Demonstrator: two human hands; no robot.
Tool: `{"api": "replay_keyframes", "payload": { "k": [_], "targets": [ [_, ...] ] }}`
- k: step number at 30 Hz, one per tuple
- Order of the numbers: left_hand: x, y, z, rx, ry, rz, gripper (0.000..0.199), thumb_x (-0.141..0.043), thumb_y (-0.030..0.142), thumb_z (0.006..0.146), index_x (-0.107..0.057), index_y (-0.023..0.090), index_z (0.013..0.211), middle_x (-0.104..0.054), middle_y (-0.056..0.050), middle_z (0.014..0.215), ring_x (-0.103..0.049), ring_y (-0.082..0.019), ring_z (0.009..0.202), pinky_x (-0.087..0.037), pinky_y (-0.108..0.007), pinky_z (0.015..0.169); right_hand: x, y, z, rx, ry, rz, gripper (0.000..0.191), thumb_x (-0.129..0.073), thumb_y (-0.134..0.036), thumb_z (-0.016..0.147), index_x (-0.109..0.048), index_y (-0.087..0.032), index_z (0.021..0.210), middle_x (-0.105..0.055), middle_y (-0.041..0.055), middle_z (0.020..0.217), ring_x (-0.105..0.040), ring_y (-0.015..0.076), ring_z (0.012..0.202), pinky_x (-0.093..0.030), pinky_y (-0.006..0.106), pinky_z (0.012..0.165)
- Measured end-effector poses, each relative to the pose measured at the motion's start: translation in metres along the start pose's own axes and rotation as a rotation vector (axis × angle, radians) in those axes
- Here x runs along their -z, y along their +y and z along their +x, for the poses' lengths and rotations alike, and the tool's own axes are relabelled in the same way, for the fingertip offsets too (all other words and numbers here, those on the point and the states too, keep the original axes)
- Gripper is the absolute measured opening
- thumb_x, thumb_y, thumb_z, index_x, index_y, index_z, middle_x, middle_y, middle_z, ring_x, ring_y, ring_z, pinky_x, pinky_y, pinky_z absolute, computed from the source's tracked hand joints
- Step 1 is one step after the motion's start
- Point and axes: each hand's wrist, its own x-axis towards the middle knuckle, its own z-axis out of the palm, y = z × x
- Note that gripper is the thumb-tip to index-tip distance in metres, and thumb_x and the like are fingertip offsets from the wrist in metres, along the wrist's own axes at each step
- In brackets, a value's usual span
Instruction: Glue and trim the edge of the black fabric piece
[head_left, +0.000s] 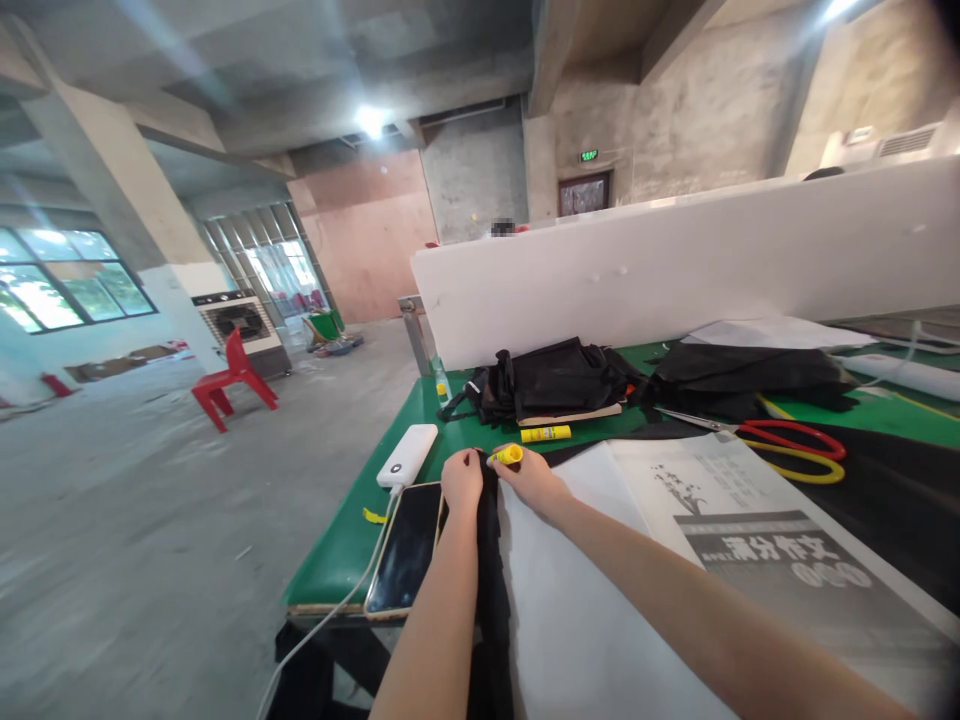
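Observation:
My right hand is closed round a yellow glue stick, tilted over the upper edge of black cloth. Beside it, my left hand has its fingers pressed together at the same cloth edge. White paper lies on the cloth under my right forearm. Just beyond my hands rests a yellow tube. To the right are a printed sheet and scissors with red and yellow handles.
A phone and a white power bank joined to a cable lie at the left of the green table. Black bundles sit before a white partition. A red chair stands on the floor.

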Motion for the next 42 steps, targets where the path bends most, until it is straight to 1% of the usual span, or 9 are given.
{"api": "replay_keyframes", "payload": {
  "k": [9, 15, 18, 24, 27, 31, 34, 38, 42],
  "targets": [
    [-0.001, 0.000, 0.001, 0.004, 0.013, 0.018, 0.030, -0.041, 0.025, 0.084, -0.070, 0.019, 0.092, -0.069, -0.008, 0.094, -0.061, -0.021, 0.091, -0.043, -0.027, 0.075, 0.004, 0.004, 0.007, -0.065, -0.059, 0.081, 0.030, -0.052, -0.041, 0.076, -0.061, -0.015, 0.066, -0.050, -0.0012, 0.048, -0.045, 0.0104, 0.045, -0.037, 0.024, 0.048],
    [0.000, 0.001, 0.000, -0.011, 0.009, 0.022, 0.030, -0.041, 0.025, 0.085, -0.070, 0.019, 0.089, -0.069, -0.008, 0.091, -0.061, -0.020, 0.089, -0.043, -0.027, 0.076, 0.005, 0.001, 0.006, -0.003, -0.024, 0.111, 0.035, -0.057, -0.042, 0.074, -0.061, -0.019, 0.101, -0.063, 0.0014, 0.076, -0.057, 0.0144, 0.071, -0.044, 0.026, 0.066],
    [0.000, 0.000, -0.001, -0.014, 0.008, 0.028, 0.028, -0.042, 0.026, 0.085, -0.069, 0.018, 0.089, -0.069, -0.008, 0.092, -0.061, -0.019, 0.088, -0.043, -0.028, 0.076, 0.003, 0.001, -0.003, 0.024, -0.066, 0.089, 0.032, -0.066, -0.037, 0.066, -0.064, -0.020, 0.093, -0.065, 0.0024, 0.088, -0.057, 0.0165, 0.083, -0.043, 0.027, 0.075],
    [-0.001, -0.001, 0.000, -0.015, 0.017, 0.033, 0.028, -0.042, 0.024, 0.085, -0.068, 0.018, 0.091, -0.069, -0.008, 0.094, -0.061, -0.019, 0.090, -0.043, -0.028, 0.076, 0.003, 0.002, 0.002, -0.041, -0.122, 0.124, 0.023, -0.061, -0.037, 0.069, -0.062, -0.014, 0.069, -0.058, 0.0000, 0.060, -0.051, 0.0119, 0.057, -0.040, 0.024, 0.056],
    [-0.001, -0.001, 0.001, -0.011, 0.015, 0.036, 0.030, -0.041, 0.025, 0.085, -0.069, 0.019, 0.090, -0.069, -0.008, 0.092, -0.061, -0.021, 0.088, -0.043, -0.027, 0.074, 0.005, 0.003, 0.010, -0.059, -0.065, 0.158, 0.028, -0.050, -0.039, 0.077, -0.062, -0.013, 0.075, -0.053, -0.0014, 0.055, -0.046, 0.0099, 0.052, -0.039, 0.023, 0.054],
    [-0.001, 0.000, 0.001, -0.007, 0.013, 0.037, 0.030, -0.041, 0.026, 0.085, -0.070, 0.020, 0.090, -0.070, -0.008, 0.091, -0.061, -0.021, 0.089, -0.043, -0.026, 0.074, 0.005, 0.001, 0.007, -0.007, -0.048, 0.172, 0.030, -0.055, -0.038, 0.074, -0.062, -0.020, 0.097, -0.061, 0.0005, 0.081, -0.054, 0.0118, 0.071, -0.043, 0.024, 0.069],
    [-0.001, 0.000, 0.000, -0.003, 0.022, 0.036, 0.029, -0.042, 0.026, 0.084, -0.070, 0.020, 0.091, -0.070, -0.007, 0.093, -0.061, -0.021, 0.091, -0.043, -0.025, 0.074, 0.004, 0.001, -0.002, 0.018, -0.091, 0.160, 0.030, -0.067, -0.031, 0.063, -0.064, -0.021, 0.091, -0.063, 0.0007, 0.091, -0.055, 0.0143, 0.084, -0.042, 0.025, 0.077],
    [-0.001, 0.001, -0.001, 0.001, 0.032, 0.033, 0.030, -0.040, 0.025, 0.085, -0.069, 0.020, 0.091, -0.070, -0.007, 0.092, -0.061, -0.020, 0.090, -0.043, -0.025, 0.074, 0.005, 0.003, -0.002, -0.050, -0.152, 0.211, 0.018, -0.067, -0.031, 0.061, -0.063, -0.016, 0.070, -0.060, -0.0007, 0.063, -0.053, 0.0133, 0.062, -0.043, 0.026, 0.062],
    [0.000, 0.002, -0.002, -0.005, 0.021, 0.030, 0.031, -0.040, 0.025, 0.085, -0.069, 0.019, 0.091, -0.070, -0.007, 0.090, -0.061, -0.021, 0.087, -0.043, -0.026, 0.072, 0.011, 0.005, 0.012, -0.115, -0.063, 0.370, 0.019, -0.057, -0.035, 0.070, -0.059, -0.017, 0.067, -0.044, -0.0051, 0.046, -0.043, 0.0089, 0.046, -0.045, 0.026, 0.057]
  ]
}}
